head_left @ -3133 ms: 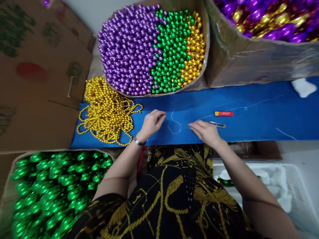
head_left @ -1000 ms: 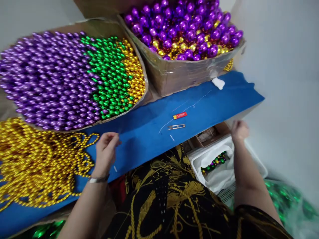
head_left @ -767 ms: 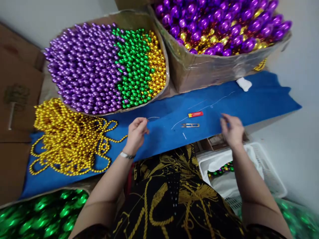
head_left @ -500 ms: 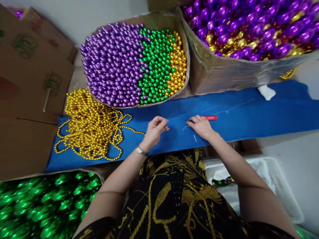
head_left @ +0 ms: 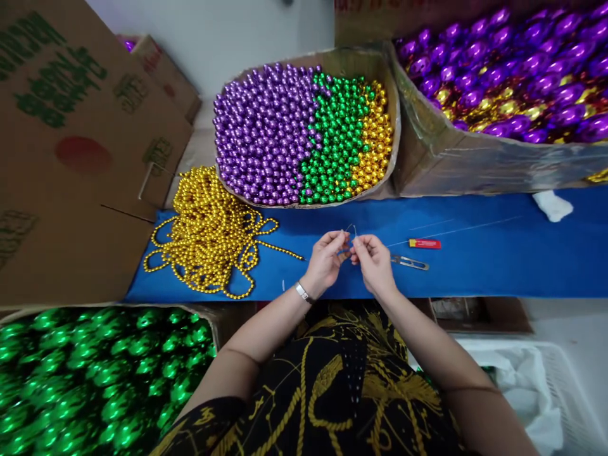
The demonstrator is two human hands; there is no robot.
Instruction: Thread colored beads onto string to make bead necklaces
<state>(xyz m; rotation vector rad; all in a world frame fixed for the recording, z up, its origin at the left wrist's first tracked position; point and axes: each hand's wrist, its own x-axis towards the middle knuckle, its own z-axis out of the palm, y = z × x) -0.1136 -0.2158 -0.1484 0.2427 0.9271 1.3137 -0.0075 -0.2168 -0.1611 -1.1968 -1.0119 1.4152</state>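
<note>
My left hand (head_left: 327,258) and my right hand (head_left: 374,261) meet over the blue cloth (head_left: 484,266), fingertips pinched together on a thin white thread (head_left: 352,229) that loops up between them. A wristwatch sits on my left wrist. Just right of my right hand lie metal thread snips (head_left: 411,262) and a small red lighter (head_left: 425,244). A heap of strung gold beads (head_left: 209,233) lies to the left of my hands. Behind them stands a cardboard box of purple, green and gold beads (head_left: 304,136).
A second box (head_left: 479,161) at the back right holds larger purple and gold balls. Large green balls (head_left: 99,373) fill a box at my lower left. Flat cardboard (head_left: 71,158) lies at left. A white basket (head_left: 541,386) sits at lower right. A white scrap (head_left: 551,205) rests on the cloth.
My view swung right to the basket and back. My right hand came back from the basket to the cloth, and both hands have closed together on the thread.
</note>
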